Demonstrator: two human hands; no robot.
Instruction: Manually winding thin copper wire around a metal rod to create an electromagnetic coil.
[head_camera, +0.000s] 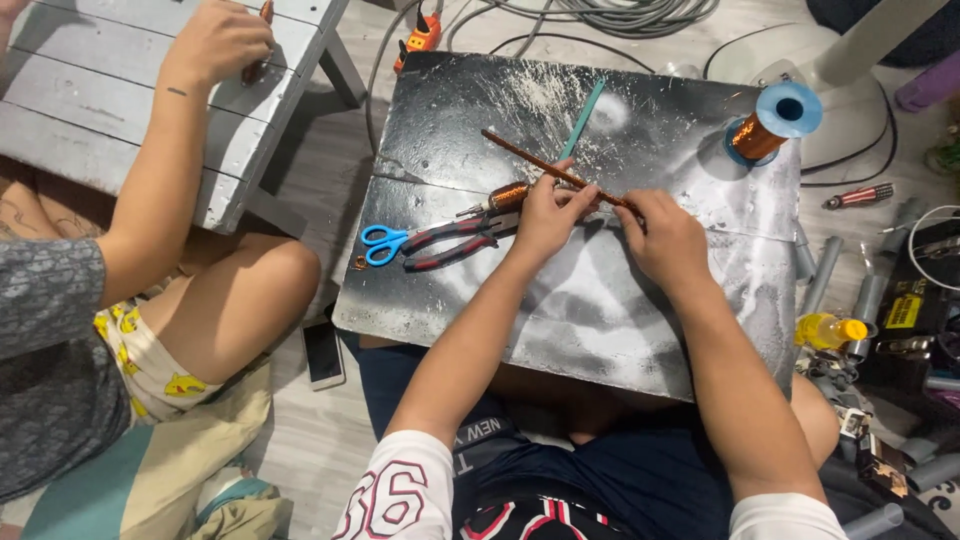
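My left hand (553, 212) and my right hand (663, 235) both pinch a long thin rod wound with copper wire (530, 158), which slants from upper left to lower right over a black, white-smeared board (590, 310) on my lap. Just left of my left hand lies a small copper-wound coil on a shaft (498, 198). A teal strip (583, 118) crosses behind the rod.
Blue-handled scissors (385, 242) and red-grey pliers (450, 245) lie on the board's left. A copper wire spool with blue ends (772, 122) stands at its far right. Another person's arm (165, 170) rests on a grey wooden table (90, 100) at left. A phone (322, 352) lies on the floor.
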